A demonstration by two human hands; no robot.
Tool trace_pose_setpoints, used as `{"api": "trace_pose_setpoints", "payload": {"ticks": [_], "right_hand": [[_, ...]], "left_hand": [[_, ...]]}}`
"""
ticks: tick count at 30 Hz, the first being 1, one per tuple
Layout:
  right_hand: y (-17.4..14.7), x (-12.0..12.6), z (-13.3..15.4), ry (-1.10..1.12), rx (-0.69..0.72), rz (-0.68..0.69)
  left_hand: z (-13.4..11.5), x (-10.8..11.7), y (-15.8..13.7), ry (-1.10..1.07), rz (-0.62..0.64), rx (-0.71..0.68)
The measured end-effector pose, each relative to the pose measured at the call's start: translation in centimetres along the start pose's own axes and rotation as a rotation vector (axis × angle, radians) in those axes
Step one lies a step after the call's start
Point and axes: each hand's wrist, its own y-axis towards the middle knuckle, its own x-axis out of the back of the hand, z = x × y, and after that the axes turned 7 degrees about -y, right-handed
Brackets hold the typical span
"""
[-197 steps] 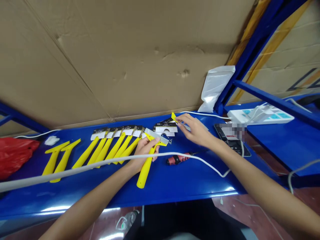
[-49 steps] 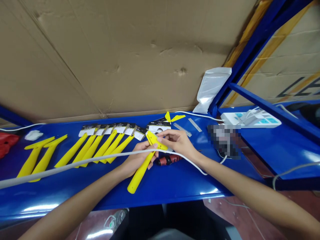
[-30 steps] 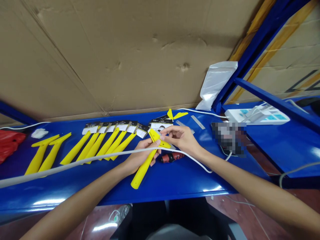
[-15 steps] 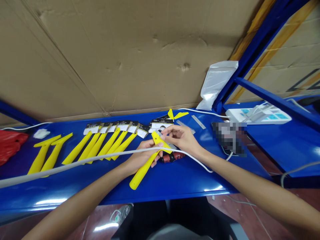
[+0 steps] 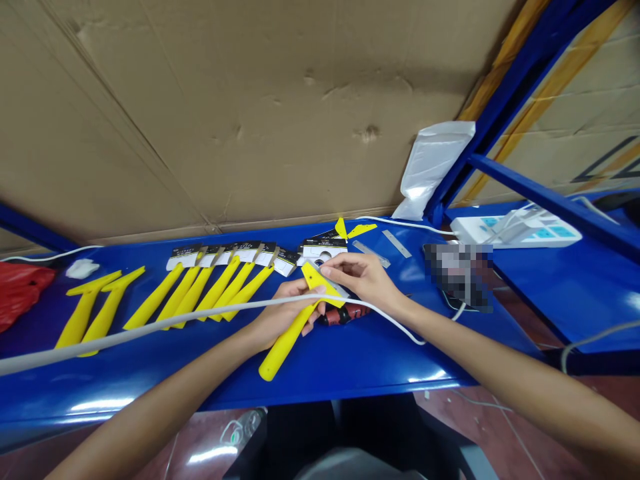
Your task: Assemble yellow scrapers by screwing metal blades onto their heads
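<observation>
My left hand (image 5: 277, 323) is closed around the neck of a yellow scraper (image 5: 286, 347), whose long handle slants down to the lower left. Along the upper side of the scraper's wide head lies a flat metal blade (image 5: 342, 289). The thumb and fingers of my right hand (image 5: 371, 281) are pinched together at that blade; its far end is partly hidden by them. Below my hands a red and black tool (image 5: 345, 315) lies on the blue table (image 5: 380, 367), partly covered. A white cable (image 5: 200, 313) crosses in front of my left wrist.
Several yellow scrapers (image 5: 215, 287) with printed cards lie left; two yellow scraper handles (image 5: 80, 317) lie farther left. Yellow head pieces (image 5: 362, 230) and loose metal blades (image 5: 397, 244) lie behind my hands. A power strip (image 5: 470, 232) and a blurred-out object (image 5: 457, 277) are right.
Almost nothing differs. My right fingers and the blade have shifted very slightly against the scraper's head; my left hand keeps its hold.
</observation>
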Motion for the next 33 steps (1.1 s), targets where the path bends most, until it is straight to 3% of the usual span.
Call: {"api": "trace_pose_setpoints", "payload": {"ticks": [11,20,33], "right_hand": [[-0.1,0.1,-0.2,0.006,0.058,0.017],[-0.2,0.9,-0.4,-0.151,0.279,0.086],[-0.9,-0.1,0.1,-0.387,0.567,-0.083]], "left_hand": [[-0.3,-0.1,-0.1,-0.037,-0.016,-0.028],[0.2,0.5,0.0,-0.092,-0.007,-0.066],[-1.9,1.2,0.1,-0.148,-0.208,-0.399]]}}
